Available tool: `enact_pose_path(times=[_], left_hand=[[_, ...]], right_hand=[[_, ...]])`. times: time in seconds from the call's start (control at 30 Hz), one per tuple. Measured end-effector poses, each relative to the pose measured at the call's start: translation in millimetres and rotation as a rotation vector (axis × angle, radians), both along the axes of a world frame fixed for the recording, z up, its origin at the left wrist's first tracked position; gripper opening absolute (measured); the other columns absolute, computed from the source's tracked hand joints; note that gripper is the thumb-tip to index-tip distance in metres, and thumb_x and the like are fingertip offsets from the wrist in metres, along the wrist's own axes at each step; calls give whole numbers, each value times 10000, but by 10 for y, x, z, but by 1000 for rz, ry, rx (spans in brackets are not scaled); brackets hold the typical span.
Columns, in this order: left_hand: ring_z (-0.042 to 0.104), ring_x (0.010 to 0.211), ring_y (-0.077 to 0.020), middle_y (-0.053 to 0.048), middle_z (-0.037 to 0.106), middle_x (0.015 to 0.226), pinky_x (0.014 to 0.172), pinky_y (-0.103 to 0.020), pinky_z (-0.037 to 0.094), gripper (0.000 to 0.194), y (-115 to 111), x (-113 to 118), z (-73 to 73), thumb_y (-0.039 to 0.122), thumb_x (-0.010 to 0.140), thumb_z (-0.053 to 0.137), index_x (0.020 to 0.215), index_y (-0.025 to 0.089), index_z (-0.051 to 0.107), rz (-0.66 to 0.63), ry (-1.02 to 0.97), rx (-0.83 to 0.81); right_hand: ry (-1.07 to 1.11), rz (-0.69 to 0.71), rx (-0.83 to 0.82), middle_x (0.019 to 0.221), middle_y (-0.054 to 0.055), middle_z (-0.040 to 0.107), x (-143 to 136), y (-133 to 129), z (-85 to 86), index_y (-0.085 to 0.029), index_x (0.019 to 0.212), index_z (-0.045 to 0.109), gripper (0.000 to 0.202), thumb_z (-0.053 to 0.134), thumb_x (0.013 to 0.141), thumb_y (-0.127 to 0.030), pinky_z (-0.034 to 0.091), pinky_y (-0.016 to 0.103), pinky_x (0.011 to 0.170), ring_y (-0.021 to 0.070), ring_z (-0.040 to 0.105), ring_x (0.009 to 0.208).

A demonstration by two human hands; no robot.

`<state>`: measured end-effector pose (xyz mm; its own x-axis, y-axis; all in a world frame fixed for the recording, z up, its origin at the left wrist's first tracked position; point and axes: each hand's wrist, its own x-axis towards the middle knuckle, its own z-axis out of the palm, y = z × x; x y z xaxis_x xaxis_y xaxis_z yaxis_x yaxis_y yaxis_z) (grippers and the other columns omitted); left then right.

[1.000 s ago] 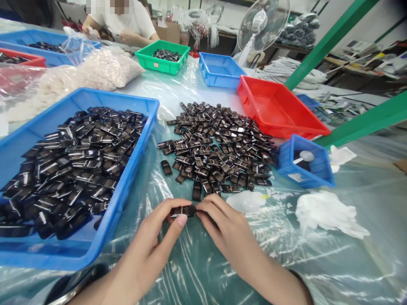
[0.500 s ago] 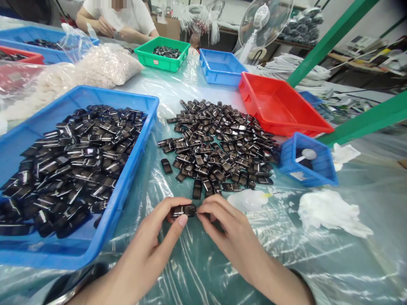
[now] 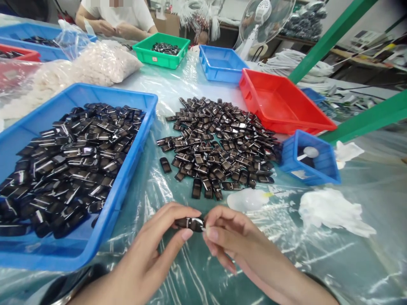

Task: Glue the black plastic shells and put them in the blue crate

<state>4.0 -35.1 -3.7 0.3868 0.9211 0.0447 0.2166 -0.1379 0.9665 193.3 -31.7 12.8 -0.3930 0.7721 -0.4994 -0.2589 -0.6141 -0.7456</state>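
A small glossy black plastic casing (image 3: 190, 223), shaped like a toy car with brownish panels, is pinched lengthwise in my left hand (image 3: 159, 237), thumb below and fingers above. At its right end, the thumb and forefinger of my right hand (image 3: 229, 233) press together against the tip. A tiny pale bit shows between those fingertips, too small to name. Just beyond my hands lies a loose heap of the same casings (image 3: 219, 144). To the left, a large blue tray (image 3: 125, 173) holds many more of them.
A white squeeze bottle (image 3: 248, 200) lies right of my hands, near a crumpled white cloth (image 3: 333, 212). Farther right sits a small blue bin (image 3: 310, 169) with a round-ended white tool. Red (image 3: 282, 103), blue (image 3: 221, 63) and green trays (image 3: 162, 57) line the back. A person sits opposite.
The casing has moved slightly down and right and is tilted a little. My right hand has turned, with its thumb and forefinger now pinched at the casing's right end.
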Motion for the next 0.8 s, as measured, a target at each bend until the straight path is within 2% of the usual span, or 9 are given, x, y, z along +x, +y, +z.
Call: enact_pose_path(times=[0.2, 0.33, 0.47, 0.6, 0.8], left_hand=[[610, 928, -193, 10, 647, 1010, 823, -290, 498, 249, 4, -14, 12, 204, 953, 500, 1142, 343, 583, 19, -7, -43], [601, 973, -164, 39, 637, 1038, 839, -247, 487, 318, 6, -22, 7, 163, 953, 494, 1168, 390, 556, -52, -22, -32], [595, 976, -142, 60, 627, 1044, 861, -226, 458, 310, -8, -12, -4, 175, 961, 493, 1159, 406, 552, -19, -19, -73], [588, 993, -142, 65, 625, 1050, 847, -211, 464, 330, 2, -12, -12, 156, 953, 495, 1149, 415, 556, -50, -43, -20], [599, 987, -143, 49, 628, 1043, 839, -212, 477, 369, 9, -48, 26, 101, 955, 465, 1180, 385, 533, -133, -46, 26]], right_hand=[[58, -45, -63, 544, -61, 562, -11, -15, 17, -182, 764, 609, 218, 777, 743, -320, 310, 134, 390, 40, 392, 436], [98, -40, -40, 547, -66, 544, -2, -14, -18, -188, 767, 598, 206, 763, 763, -312, 286, 137, 387, 43, 383, 440], [124, -21, -10, 549, -75, 526, 5, -11, -43, -191, 783, 594, 182, 738, 792, -303, 284, 138, 395, 38, 389, 436], [120, 9, -13, 527, -81, 524, 7, -9, -32, -178, 769, 590, 187, 739, 797, -288, 282, 135, 400, 27, 387, 421], [137, 24, -30, 551, -69, 574, -3, -23, -33, -192, 767, 554, 255, 776, 754, -316, 354, 117, 401, 42, 462, 456]])
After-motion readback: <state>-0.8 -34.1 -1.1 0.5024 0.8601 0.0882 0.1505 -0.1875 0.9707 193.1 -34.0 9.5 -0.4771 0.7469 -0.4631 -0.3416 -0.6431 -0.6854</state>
